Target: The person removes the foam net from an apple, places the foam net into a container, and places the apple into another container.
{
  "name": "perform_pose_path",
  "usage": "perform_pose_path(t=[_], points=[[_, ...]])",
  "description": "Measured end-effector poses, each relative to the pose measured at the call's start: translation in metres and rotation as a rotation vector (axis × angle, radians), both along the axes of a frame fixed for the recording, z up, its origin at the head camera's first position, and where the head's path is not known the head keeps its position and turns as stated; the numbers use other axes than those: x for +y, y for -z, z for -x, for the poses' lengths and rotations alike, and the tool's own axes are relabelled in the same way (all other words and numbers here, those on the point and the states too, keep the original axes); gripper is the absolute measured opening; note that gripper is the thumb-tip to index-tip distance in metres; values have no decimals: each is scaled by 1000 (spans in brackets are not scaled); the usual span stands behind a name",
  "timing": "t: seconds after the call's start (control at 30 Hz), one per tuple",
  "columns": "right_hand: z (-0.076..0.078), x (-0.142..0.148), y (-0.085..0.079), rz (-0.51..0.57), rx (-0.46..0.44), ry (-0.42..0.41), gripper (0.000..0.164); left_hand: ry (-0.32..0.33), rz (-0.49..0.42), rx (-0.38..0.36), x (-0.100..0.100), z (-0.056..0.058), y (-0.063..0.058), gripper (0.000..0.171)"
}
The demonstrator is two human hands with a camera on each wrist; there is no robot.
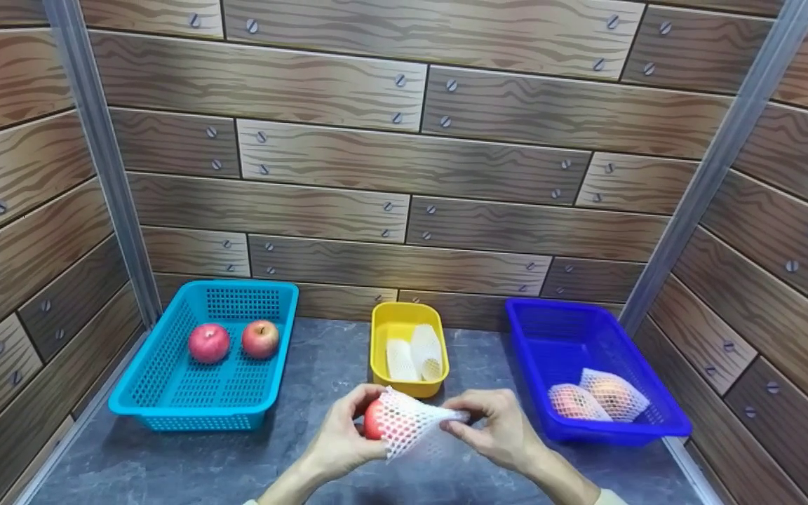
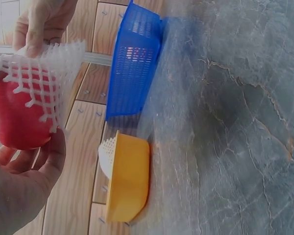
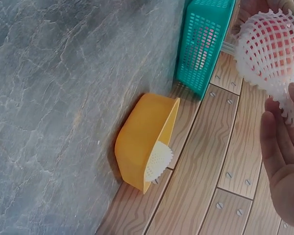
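My left hand (image 1: 345, 433) grips a red apple (image 2: 20, 115), fingers curled round its lower side. A white foam net sleeve (image 1: 407, 423) covers much of that apple, and part of the red skin shows bare on the left hand's side. With thumb and fingers my right hand (image 1: 499, 429) pinches the sleeve's narrow gathered end. In the right wrist view the sleeve's mesh (image 3: 269, 49) lies stretched over the apple. Both hands are above the table, in front of a yellow tub (image 1: 409, 384) that holds several white foam net sleeves (image 1: 426, 348).
At the left a teal basket (image 1: 193, 414) contains two bare apples (image 1: 209, 343). A blue basket (image 1: 614, 431) at the right contains two apples in net sleeves (image 1: 613, 395). Wood-patterned walls (image 1: 404, 161) enclose the grey marbled table (image 1: 330, 358) at the back and sides.
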State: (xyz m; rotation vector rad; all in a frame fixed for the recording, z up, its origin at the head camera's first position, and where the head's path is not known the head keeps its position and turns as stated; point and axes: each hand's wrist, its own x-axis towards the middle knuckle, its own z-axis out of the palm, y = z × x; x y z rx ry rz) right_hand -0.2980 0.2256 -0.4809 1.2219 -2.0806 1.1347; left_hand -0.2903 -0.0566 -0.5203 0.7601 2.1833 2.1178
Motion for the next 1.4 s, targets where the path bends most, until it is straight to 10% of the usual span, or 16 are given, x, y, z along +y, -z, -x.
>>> perform_pose_path(t=[0.8,1.4], points=[[-3,1,-27,152,157,213,36,-124,75,-98,-29,2,12,63],[79,-5,-16,-55,425,428,29,-130,90,-91,-33,2,10,64]])
